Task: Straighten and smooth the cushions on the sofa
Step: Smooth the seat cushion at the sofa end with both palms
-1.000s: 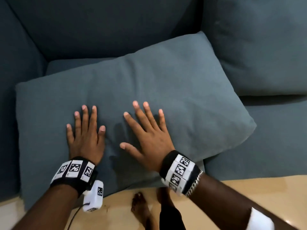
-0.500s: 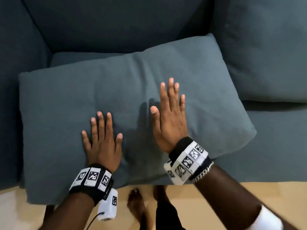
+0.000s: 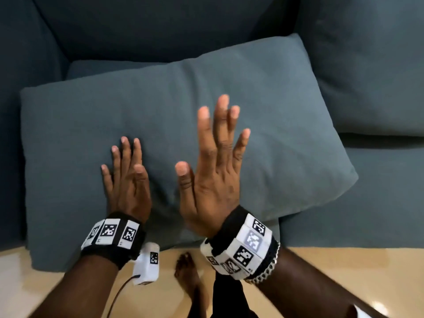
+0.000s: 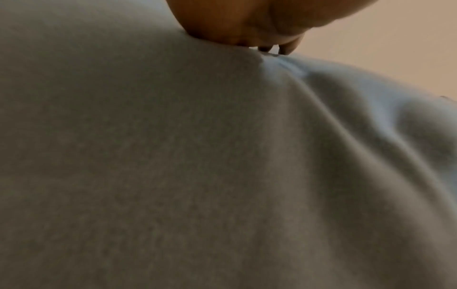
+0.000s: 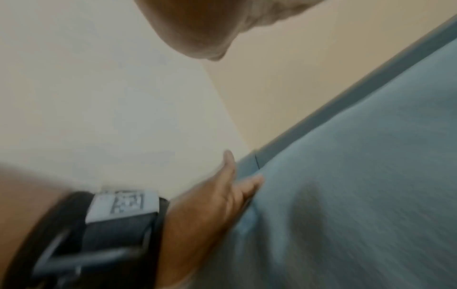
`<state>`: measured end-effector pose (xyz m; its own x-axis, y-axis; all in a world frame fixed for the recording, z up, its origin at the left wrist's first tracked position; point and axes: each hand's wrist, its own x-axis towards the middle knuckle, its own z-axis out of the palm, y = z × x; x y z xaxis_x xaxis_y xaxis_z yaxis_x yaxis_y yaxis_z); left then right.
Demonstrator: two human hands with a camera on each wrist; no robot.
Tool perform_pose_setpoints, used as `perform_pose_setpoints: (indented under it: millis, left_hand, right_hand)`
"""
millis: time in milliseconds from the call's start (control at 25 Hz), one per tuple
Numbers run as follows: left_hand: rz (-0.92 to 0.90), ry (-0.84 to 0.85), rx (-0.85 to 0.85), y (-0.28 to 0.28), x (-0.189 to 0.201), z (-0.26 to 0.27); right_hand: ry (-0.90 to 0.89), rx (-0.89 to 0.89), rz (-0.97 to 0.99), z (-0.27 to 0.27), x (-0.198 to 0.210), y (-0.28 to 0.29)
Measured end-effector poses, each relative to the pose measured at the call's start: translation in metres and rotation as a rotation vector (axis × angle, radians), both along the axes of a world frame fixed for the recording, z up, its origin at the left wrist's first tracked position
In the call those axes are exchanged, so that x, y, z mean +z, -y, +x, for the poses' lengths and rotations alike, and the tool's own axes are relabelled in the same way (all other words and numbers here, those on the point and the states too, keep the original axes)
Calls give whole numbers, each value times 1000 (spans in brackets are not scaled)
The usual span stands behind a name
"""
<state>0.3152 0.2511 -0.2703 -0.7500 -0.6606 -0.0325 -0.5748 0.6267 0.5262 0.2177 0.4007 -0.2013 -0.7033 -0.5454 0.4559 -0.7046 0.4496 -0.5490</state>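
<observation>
Low in the frame, the left hand (image 3: 127, 180) lies flat, fingers straight and together, pressing the cushion (image 3: 286, 125). The right hand (image 3: 213, 171) is spread wide, apparently lifted off it. The cushion lies across the sofa (image 3: 160, 26) seat, mid-frame. It looks soft, light and yielding: best handled with flat palms, or gripped at corners.

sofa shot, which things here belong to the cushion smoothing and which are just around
Job:
loose cushion
left hand, flat on it
right hand, open above it
sofa

Just around:
second cushion, at right
floor
</observation>
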Motion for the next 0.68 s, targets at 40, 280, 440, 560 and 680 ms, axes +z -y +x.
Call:
perform_pose_setpoints:
  millis: [40,280,440,560,680]
  left_hand:
    - [0,18,19,-3,0,-5]
    - [39,-12,-30,0,5,-16]
    - [19,-66,195,28,3,-4]
    - [-79,174,340,50,-4,34]
    - [-119,210,268,58,-13,68]
  right_hand:
    - [-55,-17,83,-12,-8,0]
    - [152,187,503,-43,-17,8]
    - [22,169,-80,-17,32,16]
    - [-164,423,607,-8,-54,19]
    - [-61,357,709,9,-54,45]
